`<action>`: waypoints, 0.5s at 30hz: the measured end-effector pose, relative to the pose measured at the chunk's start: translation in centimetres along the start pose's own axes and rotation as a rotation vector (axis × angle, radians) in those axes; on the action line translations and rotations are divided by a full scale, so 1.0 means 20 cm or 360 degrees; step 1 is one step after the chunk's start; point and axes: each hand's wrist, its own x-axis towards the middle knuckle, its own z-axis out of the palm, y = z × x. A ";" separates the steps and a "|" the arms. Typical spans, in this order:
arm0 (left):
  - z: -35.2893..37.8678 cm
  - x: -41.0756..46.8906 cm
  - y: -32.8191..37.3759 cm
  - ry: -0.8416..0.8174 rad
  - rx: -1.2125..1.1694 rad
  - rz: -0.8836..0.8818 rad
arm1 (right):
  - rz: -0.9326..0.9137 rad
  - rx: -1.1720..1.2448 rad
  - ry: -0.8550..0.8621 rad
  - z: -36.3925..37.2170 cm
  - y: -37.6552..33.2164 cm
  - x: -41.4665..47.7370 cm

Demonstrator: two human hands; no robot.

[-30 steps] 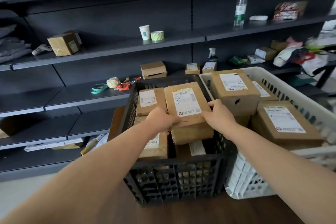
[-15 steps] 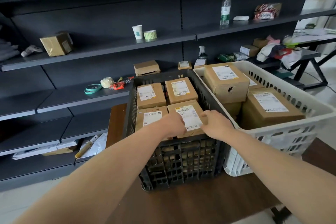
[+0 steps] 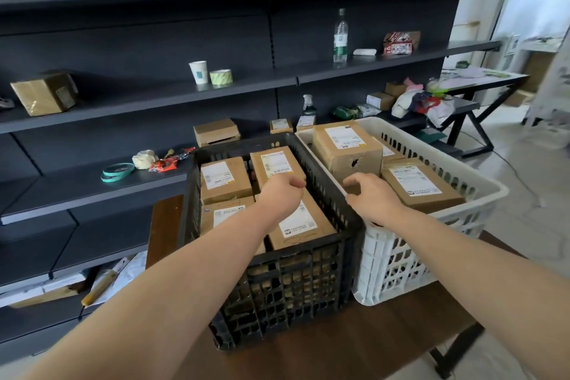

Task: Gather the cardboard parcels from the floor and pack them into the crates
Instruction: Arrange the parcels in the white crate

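Observation:
A black crate (image 3: 293, 287) and a white crate (image 3: 401, 259) stand side by side on a dark wooden table (image 3: 339, 352). Several labelled cardboard parcels fill the black crate; one parcel (image 3: 300, 222) lies flat at its front right. My left hand (image 3: 282, 194) hovers just above that parcel, fingers loosely curled and holding nothing. My right hand (image 3: 371, 196) is over the white crate's near left corner, fingers bent down and empty. The white crate holds a tall parcel (image 3: 345, 145) and a flat parcel (image 3: 419, 185). No floor parcels are in view.
Dark shelving (image 3: 123, 95) runs behind the crates with a paper cup (image 3: 198, 71), tape roll (image 3: 220, 76), bottle (image 3: 340, 37), loose small boxes and bags. A black-legged desk (image 3: 475, 83) stands at right, pale floor beyond it.
Both hands lowered the parcel into the black crate's front right and let go. They then lifted and spread apart, the right hand moving over the white crate.

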 end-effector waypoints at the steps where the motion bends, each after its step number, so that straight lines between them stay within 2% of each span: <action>1: 0.02 0.01 0.03 -0.0014 -0.0022 0.0021 | 0.0004 -0.0003 -0.0003 -0.02 0.02 0.01; 8: 0.27 0.18 0.20 -0.0020 -0.0079 0.0057 | 0.0037 0.0067 0.0023 -0.13 0.25 0.17; 15: 0.60 0.41 0.38 0.0507 0.0004 0.0100 | -0.0021 0.0128 -0.0011 -0.31 0.61 0.48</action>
